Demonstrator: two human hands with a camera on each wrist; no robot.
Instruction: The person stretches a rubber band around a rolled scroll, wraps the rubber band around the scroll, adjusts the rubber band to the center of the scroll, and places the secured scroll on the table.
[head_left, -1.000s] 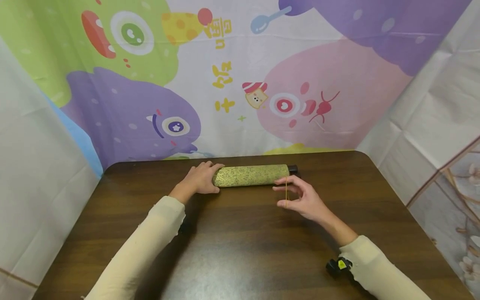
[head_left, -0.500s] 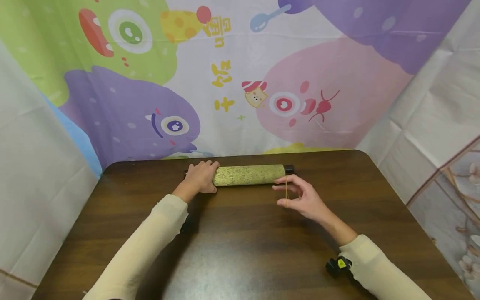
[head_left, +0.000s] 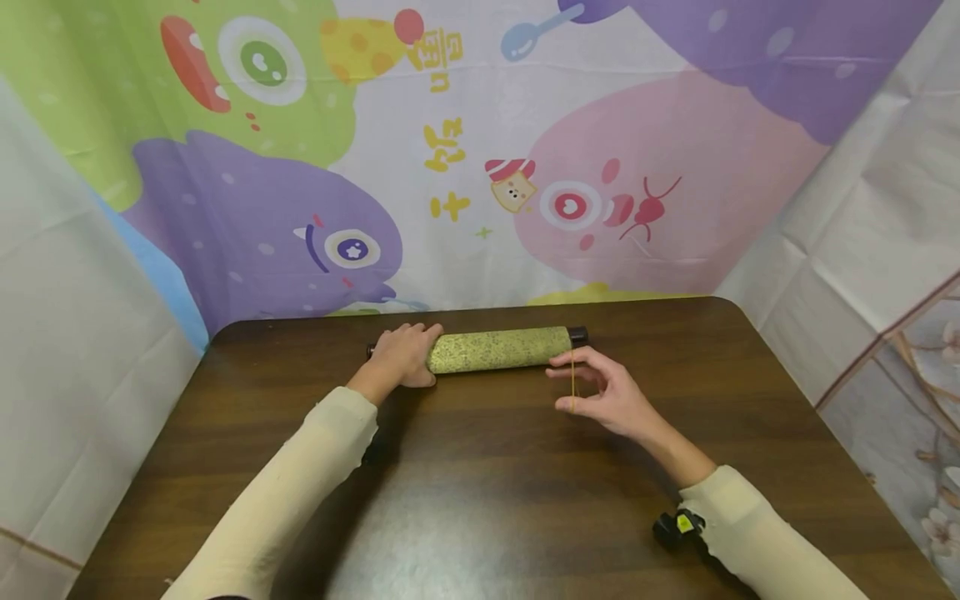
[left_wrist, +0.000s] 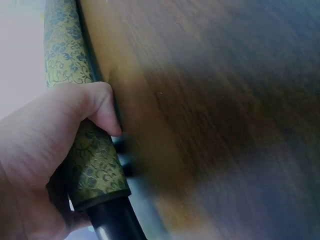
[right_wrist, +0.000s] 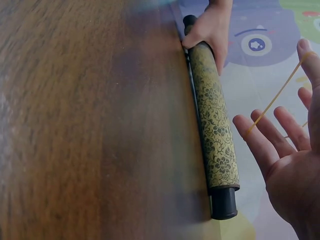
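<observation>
With your left hand (head_left: 406, 356) gripping the scroll (head_left: 498, 351) steady, hold the rubber band (head_left: 573, 383) taut across your spread-fingered right hand (head_left: 613, 398).

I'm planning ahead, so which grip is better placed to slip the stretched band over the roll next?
Probably the right grip: it carries the stretched yellow band beside the roll, near one black end. The left grip wraps the roll near its other end, so it seems better for steadying.
</observation>
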